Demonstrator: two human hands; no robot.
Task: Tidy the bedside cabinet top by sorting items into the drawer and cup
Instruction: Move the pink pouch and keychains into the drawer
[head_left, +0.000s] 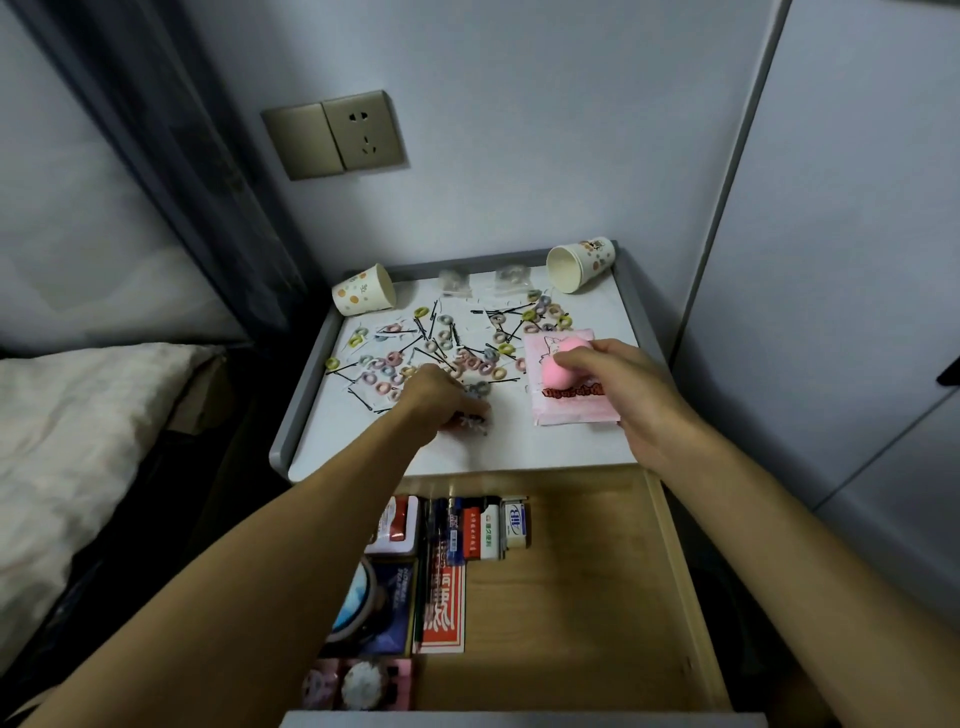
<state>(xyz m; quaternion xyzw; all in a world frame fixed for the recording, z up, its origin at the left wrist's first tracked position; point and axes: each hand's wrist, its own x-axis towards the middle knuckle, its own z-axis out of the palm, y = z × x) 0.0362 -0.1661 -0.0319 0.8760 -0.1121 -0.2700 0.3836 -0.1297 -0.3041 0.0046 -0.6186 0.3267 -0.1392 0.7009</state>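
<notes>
Several small coloured hair rings (387, 371) and black hairpins (426, 332) lie scattered over the white cabinet top (363, 447). My left hand (441, 397) is curled over a small clump of them near the middle front. My right hand (618, 384) pinches a pink sponge (563, 364) above a pink packet (571, 408) on the right side. Two dotted paper cups lie tipped on their sides, one cup (363, 291) at the back left, the other cup (582, 265) at the back right. Below the top, the wooden drawer (582, 597) stands pulled out.
The drawer's left part holds boxes, pens (441, 530) and a red booklet (444, 608); its right part is bare wood. Two small clear bags (454, 280) lie at the back edge. A bed (78, 415) lies left, a wall socket (363, 132) behind, a white panel (831, 260) right.
</notes>
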